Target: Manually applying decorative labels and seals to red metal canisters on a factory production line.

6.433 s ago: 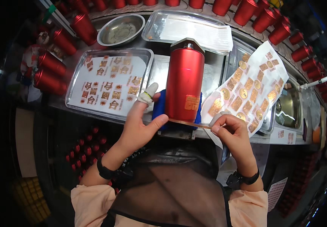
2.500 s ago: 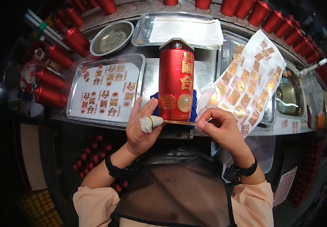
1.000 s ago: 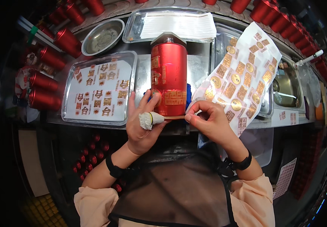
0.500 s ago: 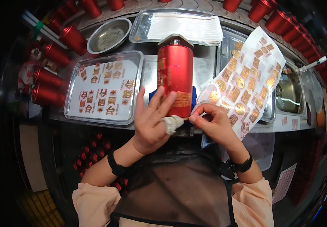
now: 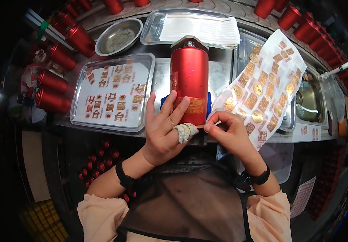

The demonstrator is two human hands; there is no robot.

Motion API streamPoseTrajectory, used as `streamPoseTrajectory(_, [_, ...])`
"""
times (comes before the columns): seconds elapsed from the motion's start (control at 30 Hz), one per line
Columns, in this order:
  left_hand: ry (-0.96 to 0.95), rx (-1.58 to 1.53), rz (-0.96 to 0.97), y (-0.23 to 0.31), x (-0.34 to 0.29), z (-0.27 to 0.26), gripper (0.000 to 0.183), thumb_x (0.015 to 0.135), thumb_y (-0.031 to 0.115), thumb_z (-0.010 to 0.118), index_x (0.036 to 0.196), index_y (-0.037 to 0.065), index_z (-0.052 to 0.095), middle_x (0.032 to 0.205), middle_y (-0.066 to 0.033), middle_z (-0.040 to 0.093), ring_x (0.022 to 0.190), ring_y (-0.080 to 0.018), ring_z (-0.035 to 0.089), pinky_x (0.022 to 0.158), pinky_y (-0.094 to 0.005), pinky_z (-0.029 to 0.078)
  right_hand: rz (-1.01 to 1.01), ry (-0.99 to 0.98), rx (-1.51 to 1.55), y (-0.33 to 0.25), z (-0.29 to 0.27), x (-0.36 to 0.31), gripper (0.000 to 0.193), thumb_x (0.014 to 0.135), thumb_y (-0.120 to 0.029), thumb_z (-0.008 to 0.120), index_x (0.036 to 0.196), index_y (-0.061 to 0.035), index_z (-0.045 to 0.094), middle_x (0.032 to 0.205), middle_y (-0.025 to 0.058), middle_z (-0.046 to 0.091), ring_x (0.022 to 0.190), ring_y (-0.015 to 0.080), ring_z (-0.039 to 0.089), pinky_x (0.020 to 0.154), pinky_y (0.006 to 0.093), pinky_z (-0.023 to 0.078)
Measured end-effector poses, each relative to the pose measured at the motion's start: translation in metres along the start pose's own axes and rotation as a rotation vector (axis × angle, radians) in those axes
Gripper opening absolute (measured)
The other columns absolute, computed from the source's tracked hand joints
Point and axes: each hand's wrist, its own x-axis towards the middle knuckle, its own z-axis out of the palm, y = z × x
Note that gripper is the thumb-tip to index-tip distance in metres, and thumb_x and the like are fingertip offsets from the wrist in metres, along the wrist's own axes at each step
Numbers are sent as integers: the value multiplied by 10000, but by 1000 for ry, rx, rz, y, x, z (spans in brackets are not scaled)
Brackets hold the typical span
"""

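A red metallic bottle (image 5: 190, 76) with gold decoration lies lengthwise before me, its dark angular end away from me, on blue cloth (image 5: 208, 105). My left hand (image 5: 164, 129) rests on its left side with fingers spread and stretched out. A white cloth wrap with a yellow band (image 5: 184, 132) covers the thumb of that hand, close to the bottle's near end. At the lower right edge of the bottle, my right hand (image 5: 230, 131) is closed in a pinch of thumb and forefinger. Whatever lies between those fingertips is too small to make out.
Gold stickers lie on a white sheet in a metal tray (image 5: 153, 76) at left. A curling sticker sheet (image 5: 267, 86) spreads at right, beside a sink (image 5: 321, 101). Behind are a metal bowl (image 5: 119, 37) and a tray of white strips (image 5: 198, 30). Red bottles (image 5: 53, 100) stand around.
The whole view has shifted slightly, so the bench things appear a little farther right. Both hands keep nearly the same place at the bottle's near end, and the right hand's pinch continues.
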Motion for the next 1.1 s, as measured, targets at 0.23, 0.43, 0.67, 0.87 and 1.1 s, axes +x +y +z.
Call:
streamPoseTrajectory(0.23, [21,-158,-279,-6,-14,-6,530,873,304,733,1316,47,597,1461,-258,482,1415,-390,401,1180,-581,106,18,14,5,-1,2,-2,160,869,-148,714,811,-17,642,791,-46,565,634,4,432,557,194,350])
streamPoseTrajectory(0.43, [-72,3,-237,0,-3,-4,608,882,419,689,1371,73,588,1528,-258,394,1433,-426,350,1169,-596,103,10,32,-5,2,3,0,155,866,-141,714,805,-20,638,788,-48,561,624,-1,429,552,188,340])
streamPoseTrajectory(0.67, [-126,106,-157,9,15,-4,498,829,458,717,1232,164,710,1531,-320,339,1413,-530,308,1130,-670,100,-24,51,-12,4,6,0,133,859,-124,713,807,-21,645,792,-42,577,615,1,430,546,188,340])
streamPoseTrajectory(0.87, [-121,138,-175,21,22,-2,381,815,447,711,983,111,776,1533,-335,320,1432,-552,231,1101,-722,71,-65,62,16,18,6,1,119,848,-111,708,808,-19,646,804,-34,582,610,9,430,544,194,341])
streamPoseTrajectory(1.1, [-63,2,-364,1,-18,-9,573,877,394,684,1363,101,606,1551,-332,284,1438,-522,253,1127,-663,75,-17,64,-13,7,8,1,139,836,-124,719,801,-15,639,764,-24,541,609,33,419,547,219,336])
